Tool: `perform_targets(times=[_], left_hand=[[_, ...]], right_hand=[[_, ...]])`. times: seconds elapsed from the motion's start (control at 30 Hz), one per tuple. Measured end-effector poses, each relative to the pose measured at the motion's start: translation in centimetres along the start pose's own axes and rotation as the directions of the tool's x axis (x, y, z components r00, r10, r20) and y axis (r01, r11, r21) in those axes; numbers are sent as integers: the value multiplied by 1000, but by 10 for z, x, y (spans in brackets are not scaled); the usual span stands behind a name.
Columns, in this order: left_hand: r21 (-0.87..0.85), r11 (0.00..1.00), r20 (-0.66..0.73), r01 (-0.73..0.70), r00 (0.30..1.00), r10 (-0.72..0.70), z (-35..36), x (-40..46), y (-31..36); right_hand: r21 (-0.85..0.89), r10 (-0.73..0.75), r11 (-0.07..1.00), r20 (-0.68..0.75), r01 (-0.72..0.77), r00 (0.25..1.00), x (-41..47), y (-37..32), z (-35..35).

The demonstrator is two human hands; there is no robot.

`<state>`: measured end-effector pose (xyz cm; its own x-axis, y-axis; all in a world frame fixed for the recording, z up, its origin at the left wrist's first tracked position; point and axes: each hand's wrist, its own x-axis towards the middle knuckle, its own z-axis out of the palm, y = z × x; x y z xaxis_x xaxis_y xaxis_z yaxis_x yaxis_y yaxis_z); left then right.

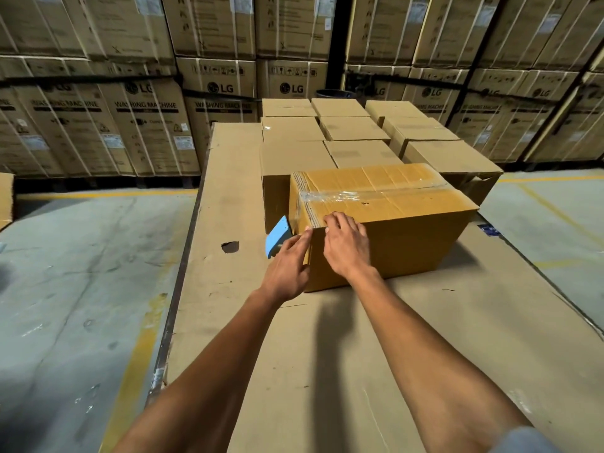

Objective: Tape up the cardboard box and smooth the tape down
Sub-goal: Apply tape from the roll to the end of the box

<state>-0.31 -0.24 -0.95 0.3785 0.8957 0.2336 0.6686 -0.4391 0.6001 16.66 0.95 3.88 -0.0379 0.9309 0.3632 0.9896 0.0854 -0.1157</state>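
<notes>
A yellow-brown cardboard box (pixel 402 237) lies on the cardboard-covered table. Clear tape (pixel 340 195) runs along its top seam and down over the left end. A blue tape dispenser (pixel 277 235) sits against that left end, and my left hand (pixel 289 268) is closed around its lower part, one finger reaching to the box's near-left corner. My right hand (pixel 344 245) rests flat on the near-left top edge of the box, fingers spread and holding nothing.
The table top (pixel 235 178) is covered in flat cardboard with a small hole (pixel 230 246). Several closed boxes (pixel 353 129) are stacked behind the box. Tall washing-machine cartons (pixel 143 125) line the back. Concrete floor with yellow lines lies on both sides.
</notes>
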Motion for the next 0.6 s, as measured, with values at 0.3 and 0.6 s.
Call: perform_targets(times=[0.3, 0.6], left_hand=[[162, 944, 14, -287, 957, 288, 49, -34, 41], [347, 859, 57, -377, 922, 382, 71, -37, 44]], right_hand=[[-87, 69, 994, -50, -73, 996, -29, 65, -26], [-83, -14, 996, -20, 12, 1000, -83, 118, -53]])
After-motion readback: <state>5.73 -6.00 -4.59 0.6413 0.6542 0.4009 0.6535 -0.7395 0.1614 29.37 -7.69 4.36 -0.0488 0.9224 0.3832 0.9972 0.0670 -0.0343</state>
